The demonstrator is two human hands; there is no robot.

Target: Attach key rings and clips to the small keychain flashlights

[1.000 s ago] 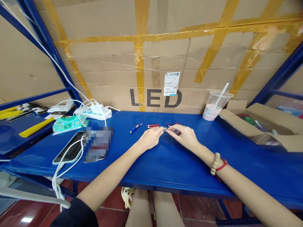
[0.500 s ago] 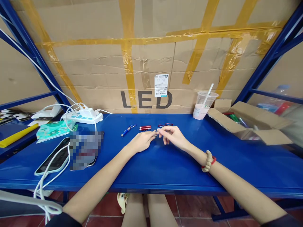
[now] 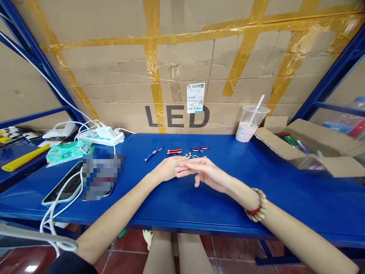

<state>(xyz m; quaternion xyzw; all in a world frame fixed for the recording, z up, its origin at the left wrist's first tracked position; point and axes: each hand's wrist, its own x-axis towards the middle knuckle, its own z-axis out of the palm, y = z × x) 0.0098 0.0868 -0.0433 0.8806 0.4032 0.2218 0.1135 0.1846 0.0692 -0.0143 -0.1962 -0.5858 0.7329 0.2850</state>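
My right hand (image 3: 207, 173) reaches across my left hand (image 3: 168, 168), its fingers stretched out over the left fingers and its thumb apart below. The left hand rests low over the tabletop, back upward; its fingers are hidden, and I cannot see whether it holds anything. Just beyond the hands lie several small round silver discs (image 3: 188, 155), like button cells, and a pale carabiner clip (image 3: 195, 156). Two red metal tubes (image 3: 174, 151) lie side by side behind the left hand. Red carabiner clips (image 3: 196, 150) are to their right. A blue penlight (image 3: 152, 154) with a clip lies to the left.
A plastic cup (image 3: 247, 129) with a straw stands at the back right, beside an open cardboard box (image 3: 302, 152). At left are a power strip (image 3: 107, 136), phones (image 3: 64, 186) with white cables, and a yellow stick (image 3: 25, 157). A large taped carton (image 3: 114, 87) walls the back.
My right hand has moved left, from pinching at the left fingertips to lying across the left fingers with its own fingers extended. The view has shifted slightly.
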